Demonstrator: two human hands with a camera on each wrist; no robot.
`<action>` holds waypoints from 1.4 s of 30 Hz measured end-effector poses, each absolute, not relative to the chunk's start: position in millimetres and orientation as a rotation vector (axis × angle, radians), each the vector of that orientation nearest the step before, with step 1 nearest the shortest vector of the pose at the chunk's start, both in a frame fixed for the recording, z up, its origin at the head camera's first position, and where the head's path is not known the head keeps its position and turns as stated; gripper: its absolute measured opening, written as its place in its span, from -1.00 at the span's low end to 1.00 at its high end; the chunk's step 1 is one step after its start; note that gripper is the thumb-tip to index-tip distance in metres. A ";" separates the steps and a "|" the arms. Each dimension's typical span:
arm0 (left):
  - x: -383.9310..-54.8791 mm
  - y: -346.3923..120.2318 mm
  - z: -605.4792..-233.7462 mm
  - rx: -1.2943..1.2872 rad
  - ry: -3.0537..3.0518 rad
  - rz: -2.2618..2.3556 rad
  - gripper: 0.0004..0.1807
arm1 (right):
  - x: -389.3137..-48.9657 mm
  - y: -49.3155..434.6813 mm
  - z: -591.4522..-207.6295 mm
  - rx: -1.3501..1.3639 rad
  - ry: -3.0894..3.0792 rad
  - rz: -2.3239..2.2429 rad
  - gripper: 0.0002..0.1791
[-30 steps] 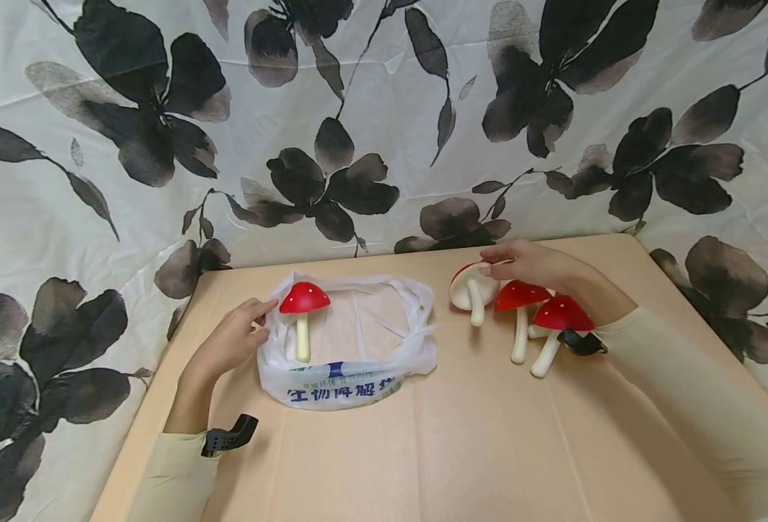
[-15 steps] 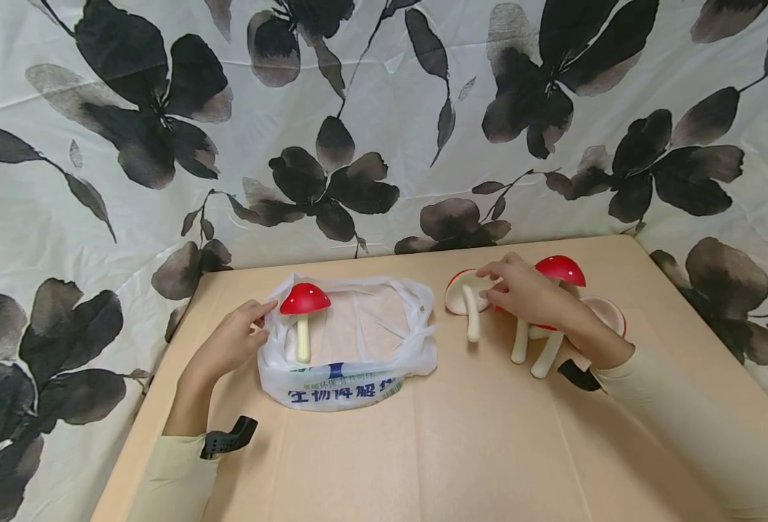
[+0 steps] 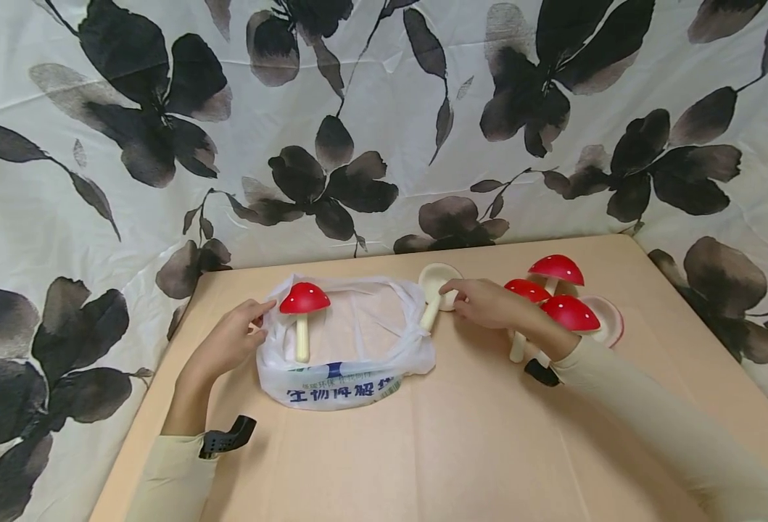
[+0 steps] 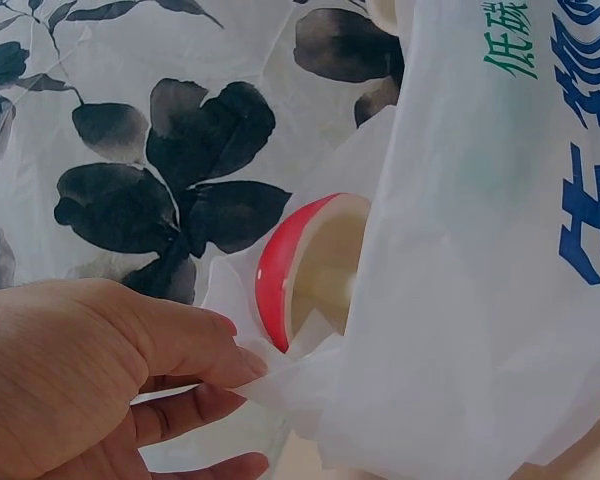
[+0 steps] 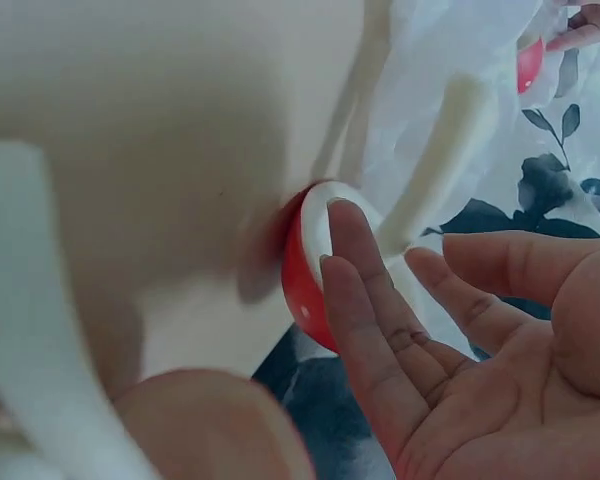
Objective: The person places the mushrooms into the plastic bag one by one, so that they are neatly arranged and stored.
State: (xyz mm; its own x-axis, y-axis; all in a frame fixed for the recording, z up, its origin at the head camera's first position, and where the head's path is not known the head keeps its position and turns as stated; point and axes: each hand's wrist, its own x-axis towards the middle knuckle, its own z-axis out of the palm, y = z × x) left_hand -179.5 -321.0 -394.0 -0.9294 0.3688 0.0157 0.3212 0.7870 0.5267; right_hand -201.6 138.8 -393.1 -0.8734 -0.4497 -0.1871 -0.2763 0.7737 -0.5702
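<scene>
left hand (image 3: 232,336): thumb and finger pinching | right hand (image 3: 489,304): fingers outstretched

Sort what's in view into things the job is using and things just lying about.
Likely part of the job:
plastic bag, pinched by the left hand
mushroom in the bag
loose mushroom at the right hand
grouped mushrooms, probably waiting their turn

Just there:
table
floral cloth behind it
black wrist straps
</scene>
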 end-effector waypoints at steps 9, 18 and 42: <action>-178.3 -323.2 -394.6 0.564 2.894 0.828 -0.42 | -204.6 127.5 -397.4 -0.581 2.524 -0.925 -0.53; -179.5 -322.2 -394.8 0.568 2.896 0.814 -0.42 | -206.0 135.6 -395.6 -0.325 2.576 -0.980 -0.78; -182.9 -318.5 -395.9 0.582 2.885 0.819 -0.41 | -203.8 166.8 -394.7 -0.058 2.495 -1.124 -0.59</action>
